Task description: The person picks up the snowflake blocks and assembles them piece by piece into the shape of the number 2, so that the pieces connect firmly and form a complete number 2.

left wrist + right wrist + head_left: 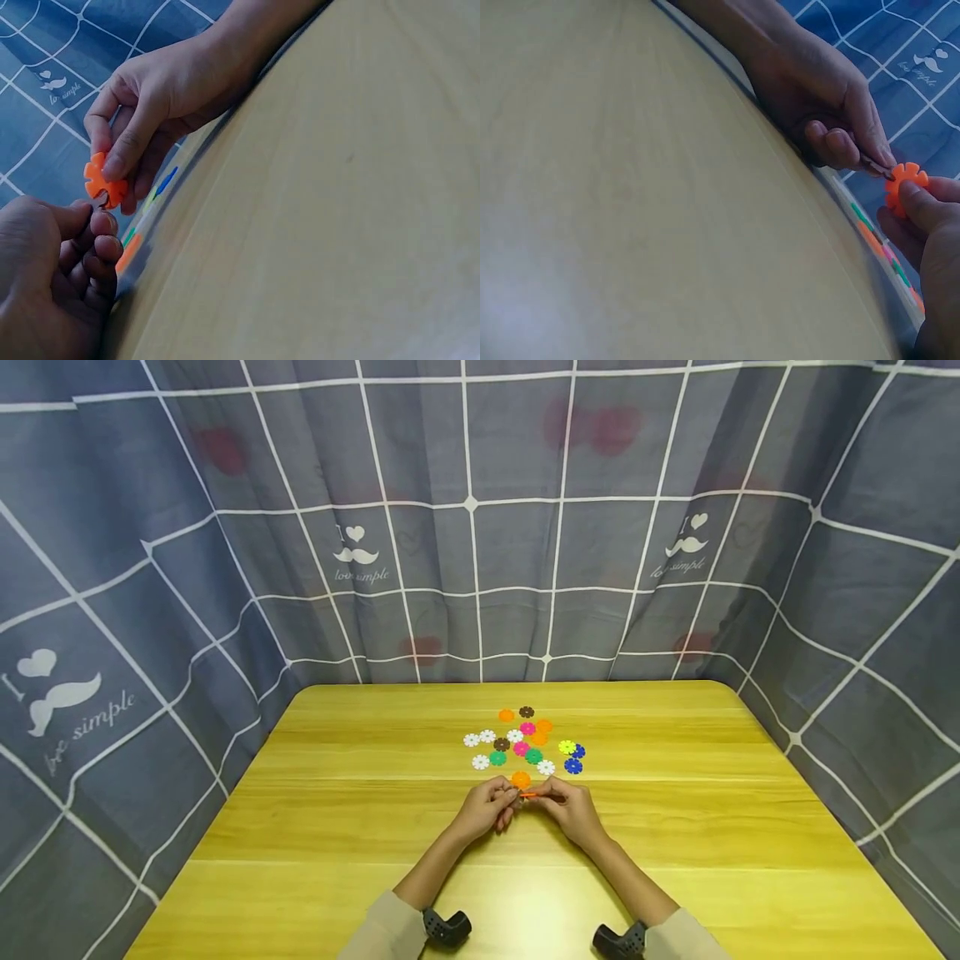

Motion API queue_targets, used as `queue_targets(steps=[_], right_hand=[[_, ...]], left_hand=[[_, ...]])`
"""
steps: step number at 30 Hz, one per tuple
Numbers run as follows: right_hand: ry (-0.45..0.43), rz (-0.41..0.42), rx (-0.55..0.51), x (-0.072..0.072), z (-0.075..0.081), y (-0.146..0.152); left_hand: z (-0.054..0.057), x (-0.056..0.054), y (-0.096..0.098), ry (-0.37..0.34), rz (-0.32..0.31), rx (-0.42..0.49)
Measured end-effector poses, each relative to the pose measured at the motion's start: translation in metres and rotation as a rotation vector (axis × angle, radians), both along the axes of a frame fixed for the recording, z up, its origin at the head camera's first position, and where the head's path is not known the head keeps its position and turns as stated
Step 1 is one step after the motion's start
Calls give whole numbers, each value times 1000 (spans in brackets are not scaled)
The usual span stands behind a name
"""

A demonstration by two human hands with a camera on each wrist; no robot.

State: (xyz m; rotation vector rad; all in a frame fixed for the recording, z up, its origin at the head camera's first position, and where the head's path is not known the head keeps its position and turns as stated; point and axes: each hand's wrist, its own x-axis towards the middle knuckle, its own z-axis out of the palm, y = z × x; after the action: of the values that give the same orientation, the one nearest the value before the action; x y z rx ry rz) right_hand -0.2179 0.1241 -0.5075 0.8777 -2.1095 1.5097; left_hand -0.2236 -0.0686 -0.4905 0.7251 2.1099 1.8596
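Note:
My right hand point(573, 811) pinches an orange snowflake disc point(101, 181), a flat notched plastic piece, between thumb and fingers. Facing it, my left hand point(486, 808) pinches a brown snowflake disc point(876, 166), mostly hidden by the fingers. The two discs meet edge to edge at an angle; how deeply their notches engage cannot be told. Both hands are close together above the table, and the left hand's other fingers point(105, 247) are curled. Just beyond them an orange disc point(521, 779) lies on the table.
Several loose discs lie scattered past the hands on the wooden table point(337, 827): white point(480, 762), green point(497, 758), pink point(528, 728), blue point(573, 766), yellow point(567, 747), brown point(527, 712) and orange. A grey checked curtain point(420, 552) surrounds the table's back and sides.

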Motion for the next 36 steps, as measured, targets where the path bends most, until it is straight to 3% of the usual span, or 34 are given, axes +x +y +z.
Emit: queue_targets(steps=[5,8,18,28,36], right_hand=[[11,25,2,0,-1,-2],[10,31,-8,0,-2,-2],[-168,60,-149,-5,-5,1],[-206,60,-155,-9,-2,3],[-252,75,-162,-9,-3,2]], left_hand=[[0,-1,-1,49,-29,-34],[-1,0,-1,42,-21,-31],[-2,3,5,-8,64,22],[-3,-2,6,39,41,16],[-4,-1,6,0,12,23]])
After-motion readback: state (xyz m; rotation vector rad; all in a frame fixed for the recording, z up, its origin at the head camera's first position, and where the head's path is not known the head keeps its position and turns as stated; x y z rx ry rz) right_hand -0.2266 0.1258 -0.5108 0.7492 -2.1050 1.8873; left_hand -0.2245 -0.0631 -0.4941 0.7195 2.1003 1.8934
